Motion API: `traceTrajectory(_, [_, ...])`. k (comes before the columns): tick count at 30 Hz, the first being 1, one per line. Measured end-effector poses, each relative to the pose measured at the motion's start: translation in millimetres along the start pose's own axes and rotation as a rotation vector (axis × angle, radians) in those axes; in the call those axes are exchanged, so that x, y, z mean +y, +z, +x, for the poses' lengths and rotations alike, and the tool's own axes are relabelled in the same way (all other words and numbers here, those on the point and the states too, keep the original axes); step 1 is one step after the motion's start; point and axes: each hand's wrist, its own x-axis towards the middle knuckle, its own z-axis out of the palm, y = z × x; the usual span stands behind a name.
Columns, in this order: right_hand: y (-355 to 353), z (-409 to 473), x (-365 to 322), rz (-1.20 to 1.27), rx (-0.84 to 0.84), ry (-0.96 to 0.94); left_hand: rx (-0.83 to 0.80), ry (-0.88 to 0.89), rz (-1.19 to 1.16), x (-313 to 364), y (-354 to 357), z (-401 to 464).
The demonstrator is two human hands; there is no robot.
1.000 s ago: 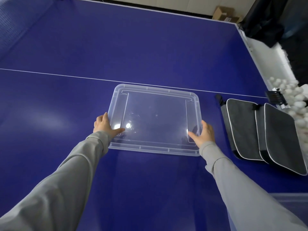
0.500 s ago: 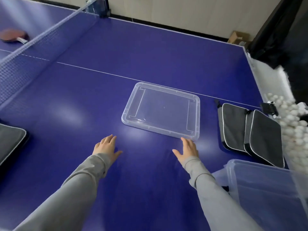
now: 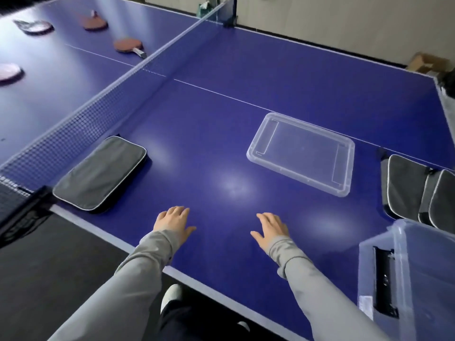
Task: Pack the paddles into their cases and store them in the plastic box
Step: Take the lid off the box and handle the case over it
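Both hands, left (image 3: 173, 223) and right (image 3: 270, 228), hover empty with fingers spread over the worktop (image 3: 221, 134), lid (image 3: 301, 153) set aside so the plastic box (image 3: 418, 279) stands open, paddles (image 3: 129, 45) lying beyond the net (image 3: 98, 104), case (image 3: 101, 173) waiting nearby

Both hands, the left hand (image 3: 173, 223) and the right hand (image 3: 272, 228), hovered palm-down with loose fingers over a bare stretch of blue table (image 3: 221, 124) at lower centre. Ahead lay open surface up to the white line. To the right the clear lid (image 3: 301, 153) lay flat, with dark cases (image 3: 418, 190) beyond it and the plastic box (image 3: 413, 274) filling the lower right. At left a closed case (image 3: 101, 173) lay beside the net (image 3: 81, 114), which walled off the paddles (image 3: 128, 45) in the upper left.
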Motion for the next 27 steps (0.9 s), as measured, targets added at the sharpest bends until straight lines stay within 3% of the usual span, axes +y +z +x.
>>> traceTrajectory(4, [16,18,-56,-0.073,-0.036,-0.036,0.03,-0.051,-0.13,-59,-2,8])
traceTrajectory(11, [36,70,-180,-0.092,-0.055,0.035,0.178,0.023,-0.156,-190,-30,57])
traceTrajectory(14, [39,93,-237,-0.052,-0.06,0.06,0.208,-0.022,-0.166,-254,-46,79])
traceTrajectory(20, [41,138,-331,0.145,-0.042,0.133,0.09,-0.195,-0.284,-356,-63,126])
traceTrajectory(27, [56,175,-401,0.506,-0.05,0.24,-0.121,-0.255,-0.58,-390,-56,163])
